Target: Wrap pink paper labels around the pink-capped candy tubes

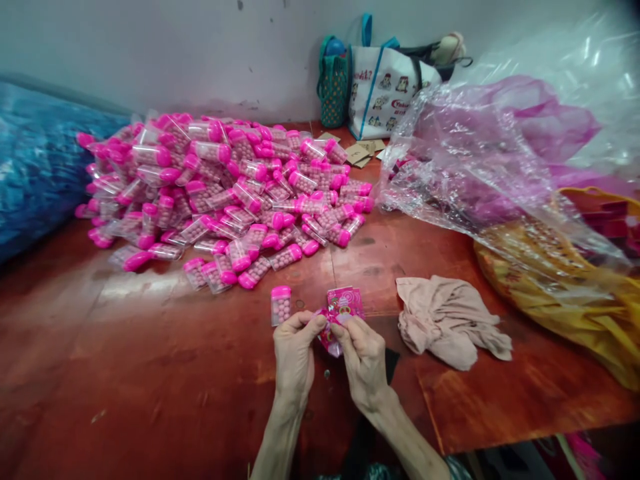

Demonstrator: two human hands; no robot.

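Observation:
My left hand (pixel 296 350) and my right hand (pixel 364 353) meet low in the middle of the view, each pinching a small pink printed plastic wrapper (pixel 330 342) between thumb and fingers. Behind my fingertips lies a flat stack of similar pink printed pieces (pixel 350 300). Just beyond my left hand, a clear container (pixel 281 307) with a pink cap and pink beads inside rests on the table. Farther back spreads a big heap of the same capped containers (pixel 235 193). My fingers hide part of the wrapper.
The red-brown table (pixel 150 373) carries a crumpled beige cloth (pixel 447 320) on the right. Beyond it are a yellow bag (pixel 540 273) and clear plastic film (pixel 450 160). A blue plastic bag (pixel 40 167) bulges at left; a white tote (pixel 385 93) stands by the wall.

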